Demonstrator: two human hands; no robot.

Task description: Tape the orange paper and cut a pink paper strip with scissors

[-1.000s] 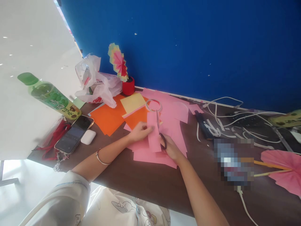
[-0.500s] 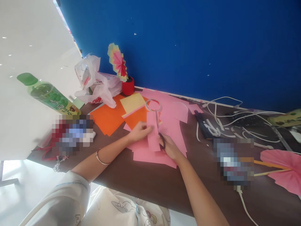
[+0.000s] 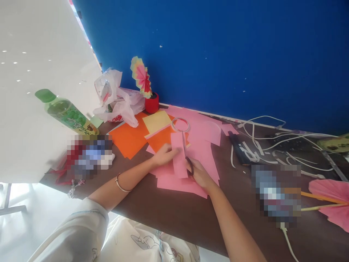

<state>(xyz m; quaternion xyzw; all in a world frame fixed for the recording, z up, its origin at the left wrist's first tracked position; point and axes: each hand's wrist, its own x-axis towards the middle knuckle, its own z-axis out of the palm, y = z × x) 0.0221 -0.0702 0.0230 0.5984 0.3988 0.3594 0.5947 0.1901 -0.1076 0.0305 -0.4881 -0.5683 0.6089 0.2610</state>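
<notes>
My left hand pinches the left edge of a narrow pink paper piece, its thumb lying on the paper. In my right hand are dark-handled scissors, with the blades pointing away from me along the right side of that piece. Larger pink sheets lie beneath both hands. Just beyond the scissor tips rests a round ring. Orange paper and a yellow sheet lie to the left of it.
A green-capped bottle and a plastic bag stand at the left. Behind the papers is a red pot with a paper fan. White cables, a blurred device and a pink fan are at the right.
The whole view has shifted slightly, so things appear a little further right and lower. Both hands keep their hold on the paper and scissors, with little visible change between them.
</notes>
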